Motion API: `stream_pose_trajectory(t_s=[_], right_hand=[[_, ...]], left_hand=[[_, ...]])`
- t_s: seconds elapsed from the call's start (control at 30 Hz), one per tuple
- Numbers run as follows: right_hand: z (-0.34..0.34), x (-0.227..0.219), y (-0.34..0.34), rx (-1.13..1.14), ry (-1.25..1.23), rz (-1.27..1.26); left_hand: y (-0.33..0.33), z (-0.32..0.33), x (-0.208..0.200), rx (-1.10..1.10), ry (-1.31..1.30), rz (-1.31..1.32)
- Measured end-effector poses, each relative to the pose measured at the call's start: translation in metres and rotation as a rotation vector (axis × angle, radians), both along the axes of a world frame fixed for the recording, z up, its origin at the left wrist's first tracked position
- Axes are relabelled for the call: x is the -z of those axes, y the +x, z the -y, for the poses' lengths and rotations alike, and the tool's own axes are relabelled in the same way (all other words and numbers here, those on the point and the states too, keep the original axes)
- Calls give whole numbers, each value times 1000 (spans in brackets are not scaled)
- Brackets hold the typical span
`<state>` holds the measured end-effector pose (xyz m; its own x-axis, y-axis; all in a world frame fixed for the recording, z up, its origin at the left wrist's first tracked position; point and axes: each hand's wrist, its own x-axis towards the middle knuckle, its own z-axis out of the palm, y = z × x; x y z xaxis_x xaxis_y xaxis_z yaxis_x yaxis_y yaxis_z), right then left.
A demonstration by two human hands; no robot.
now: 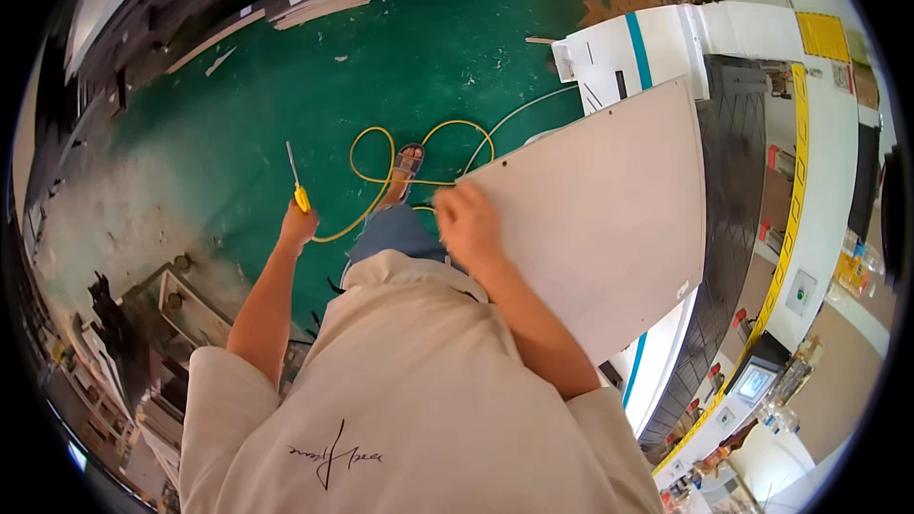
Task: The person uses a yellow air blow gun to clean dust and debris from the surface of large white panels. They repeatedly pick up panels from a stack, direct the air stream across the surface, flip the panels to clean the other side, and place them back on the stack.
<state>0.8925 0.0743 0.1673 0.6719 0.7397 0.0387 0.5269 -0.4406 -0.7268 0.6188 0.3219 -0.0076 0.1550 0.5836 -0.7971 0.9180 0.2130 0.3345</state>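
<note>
My left hand [300, 226] is closed round a yellow air blow gun [302, 198], whose thin metal nozzle points away from me over the green floor. A yellow air hose [357, 226] leads off from beside that hand and loops across the floor. Curled fingers show on my right hand [468, 227], at the near left corner of a large pale board [600, 219]. Whether they grip the board's edge or something small cannot be made out. Several small dark holes run along the board's far edge.
Beneath the board stands a white machine [664, 43] with a teal stripe and a dark bed [733, 152]. A yellow-marked rail [792, 200] and a small screen [755, 382] lie to the right. Stacked strips [324, 6] lie at the far left, a wooden frame [190, 309] at the near left.
</note>
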Motion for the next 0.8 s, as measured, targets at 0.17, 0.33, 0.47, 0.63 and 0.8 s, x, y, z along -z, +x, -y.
stream_pose_trajectory(t_s=[0.17, 0.33, 0.47, 0.63, 0.8], right_hand=[[22, -7, 67, -200, 33, 147], [17, 7, 85, -616, 106, 202], [64, 18, 84, -853, 100, 155], [219, 16, 25, -1246, 49, 80], [201, 21, 35, -1028, 89, 55]], left_hand=[[-38, 37, 12, -99, 109, 137], [-81, 109, -19, -334, 113, 211], [-151, 196, -41, -417, 86, 176], [-247, 292, -48, -520, 42, 5], [-283, 344, -59, -522, 51, -65]])
